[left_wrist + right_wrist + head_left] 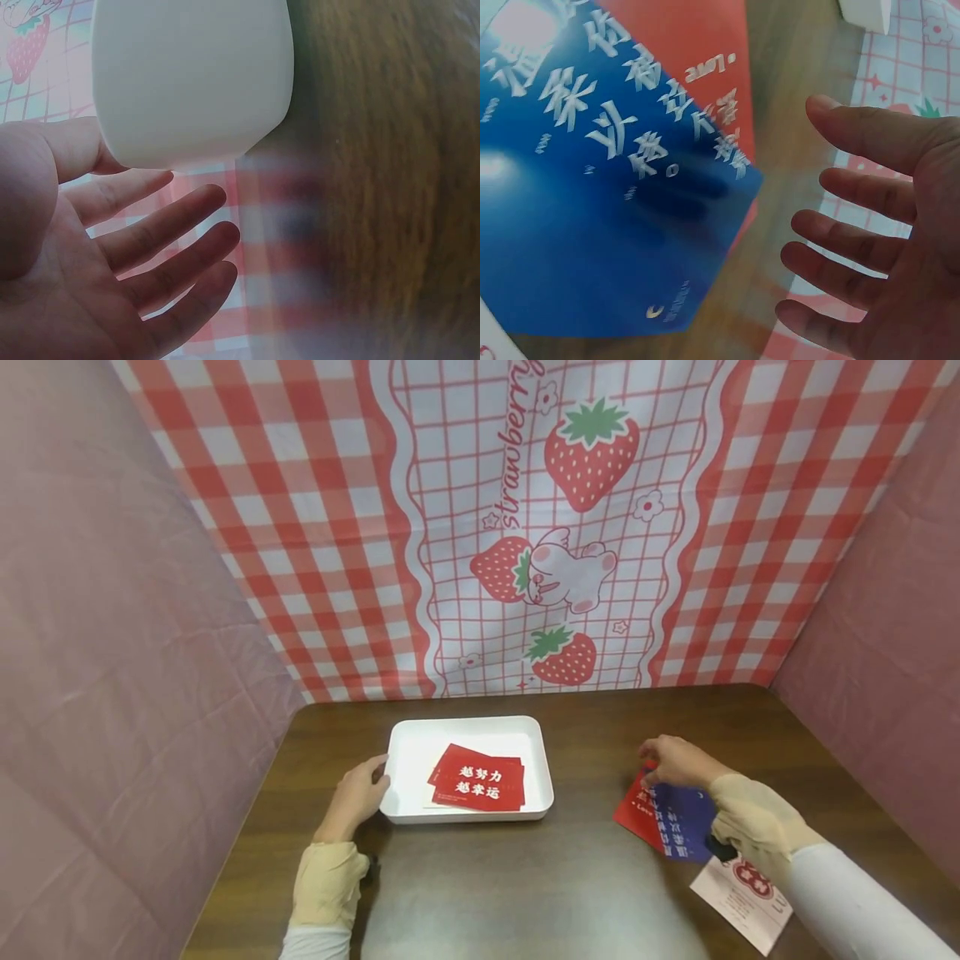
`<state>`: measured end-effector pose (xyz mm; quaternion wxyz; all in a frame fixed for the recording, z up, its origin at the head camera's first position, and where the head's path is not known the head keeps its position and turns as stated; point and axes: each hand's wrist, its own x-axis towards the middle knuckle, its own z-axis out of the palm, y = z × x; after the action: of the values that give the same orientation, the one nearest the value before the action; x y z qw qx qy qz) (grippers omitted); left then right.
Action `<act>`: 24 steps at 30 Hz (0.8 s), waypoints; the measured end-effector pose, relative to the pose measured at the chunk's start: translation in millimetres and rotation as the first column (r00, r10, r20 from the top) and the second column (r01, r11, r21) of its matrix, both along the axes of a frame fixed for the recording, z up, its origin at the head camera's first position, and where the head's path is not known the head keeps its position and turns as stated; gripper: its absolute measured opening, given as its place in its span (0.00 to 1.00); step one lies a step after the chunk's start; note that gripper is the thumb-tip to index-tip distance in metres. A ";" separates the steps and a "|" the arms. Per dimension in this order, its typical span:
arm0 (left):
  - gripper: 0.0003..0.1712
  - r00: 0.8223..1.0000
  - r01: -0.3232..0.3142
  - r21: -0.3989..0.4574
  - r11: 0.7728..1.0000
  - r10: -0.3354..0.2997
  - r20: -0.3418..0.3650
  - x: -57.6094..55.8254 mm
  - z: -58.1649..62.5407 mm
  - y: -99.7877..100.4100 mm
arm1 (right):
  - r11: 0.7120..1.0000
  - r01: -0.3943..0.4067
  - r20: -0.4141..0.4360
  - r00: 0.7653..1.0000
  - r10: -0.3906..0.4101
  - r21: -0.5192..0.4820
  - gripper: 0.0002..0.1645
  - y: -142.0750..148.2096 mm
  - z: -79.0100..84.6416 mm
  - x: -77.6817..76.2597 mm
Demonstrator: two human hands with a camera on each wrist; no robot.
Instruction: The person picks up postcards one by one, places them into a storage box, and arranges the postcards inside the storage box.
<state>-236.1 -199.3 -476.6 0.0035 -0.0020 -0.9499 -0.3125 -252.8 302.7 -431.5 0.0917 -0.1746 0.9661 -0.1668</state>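
Note:
A white tray (468, 817) sits left of centre, with several red cards (480, 781) bearing white characters lying in a loose pile inside. My left hand (356, 797) is at the tray's left end. In the left wrist view its thumb meets the rim of the tray (191, 82) while the other fingers are spread loosely. Over on the right, my right hand (682, 762) hovers above a blue card (693, 818) that overlaps a red card (637, 814). The right wrist view shows that hand (907, 247) with fingers apart and nothing held, beside the blue card (592, 247).
A pale pink card (738, 902) with a red emblem lies nearer me, partly under the right forearm. The brown wooden table (525, 885) ends at a strawberry-print checked cloth (480, 635). Pink fabric (135, 693) hangs on both sides.

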 end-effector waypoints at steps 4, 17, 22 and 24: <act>0.27 1.000 0.004 -0.002 1.000 -0.004 -0.010 0.4 1.4 0.6 | 1.000 -0.005 -0.012 1.000 0.006 0.026 0.28 6.7 -4.9 0.9; 0.27 1.000 -0.009 -0.006 1.000 0.009 0.013 -0.1 0.1 0.4 | 0.999 0.014 0.058 0.998 -0.016 0.040 0.34 16.0 -14.2 4.5; 0.27 1.000 -0.016 -0.019 1.000 0.017 0.025 -1.7 -0.1 0.9 | 0.995 0.034 0.092 0.995 -0.043 0.090 0.41 19.5 -16.7 6.8; 0.27 1.000 -0.018 -0.020 1.000 0.018 0.025 -2.1 -0.3 0.8 | 0.994 0.029 0.112 0.993 -0.041 0.108 0.44 19.8 -16.1 7.8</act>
<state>-238.2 -198.6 -476.9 -0.0055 0.0105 -0.9529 -0.3031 -245.0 322.5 -447.7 0.1532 -0.1428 0.9696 -0.1267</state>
